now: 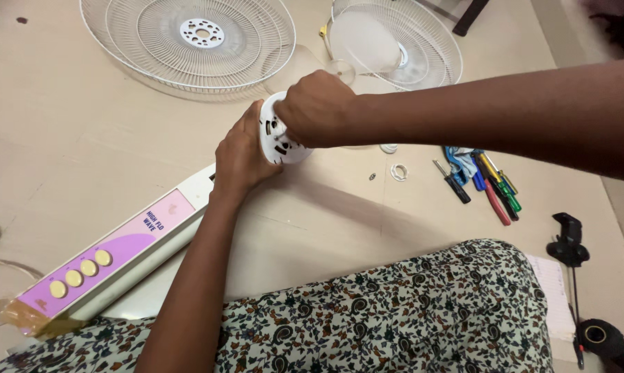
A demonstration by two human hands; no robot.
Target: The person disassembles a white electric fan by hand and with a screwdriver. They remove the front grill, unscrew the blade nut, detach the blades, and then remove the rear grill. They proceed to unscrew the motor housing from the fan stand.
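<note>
The white motor housing (281,135), above the fan's control panel (104,259), is being gripped by both hands. The left hand (241,155) is cupped behind it and the right hand (315,107) is closed over its top. It is judged stiff, smooth plastic, best held by its rim.

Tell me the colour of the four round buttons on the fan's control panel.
Pale yellow buttons on a purple panel; head view.

The white round fan motor cover (279,135) stands tilted on its edge, its slotted face toward the camera, clamped between both grips: one wraps it from behind on its left, the other closes over its upper right rim
</note>
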